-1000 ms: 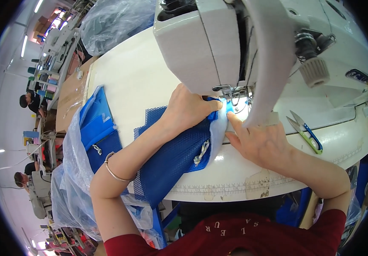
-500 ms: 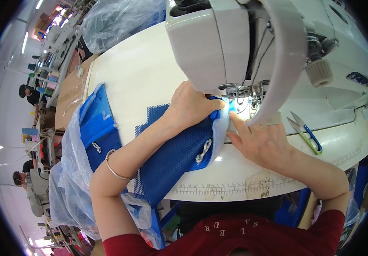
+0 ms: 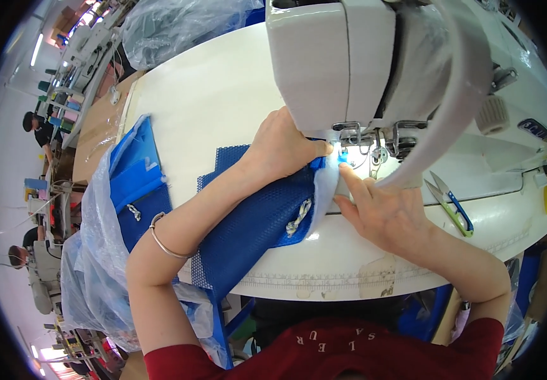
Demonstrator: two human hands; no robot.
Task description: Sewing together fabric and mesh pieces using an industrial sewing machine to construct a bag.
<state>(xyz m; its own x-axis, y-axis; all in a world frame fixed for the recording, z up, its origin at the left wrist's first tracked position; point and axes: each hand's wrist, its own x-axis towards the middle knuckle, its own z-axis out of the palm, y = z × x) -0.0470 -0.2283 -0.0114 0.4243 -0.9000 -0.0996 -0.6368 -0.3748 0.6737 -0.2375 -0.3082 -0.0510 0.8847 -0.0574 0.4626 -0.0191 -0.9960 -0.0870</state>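
The left hand (image 3: 283, 149) lies flat, fingers together, pressing the blue mesh fabric (image 3: 257, 218) onto the table just at nine o'clock of the needle area; it pins rather than pinches. The right hand (image 3: 384, 212), at five o'clock of the needle, rests open with fingertips (image 3: 344, 170) steering a white edge strip where it meets the mesh. Feeding well seems to call for even pressure from both hands, edges kept aligned, fingertips kept clear of the foot. The mesh is open-weave and limp, draping over the table's (image 3: 222, 95) near edge, with a twisted white cord (image 3: 297, 217) lying on it. The sewing machine (image 3: 349, 63) is smooth, white and boxy. At three o'clock lie thread snips (image 3: 452, 206) with blue and green handles; at nine o'clock, crinkly clear plastic bags (image 3: 96, 253) hold more blue pieces.
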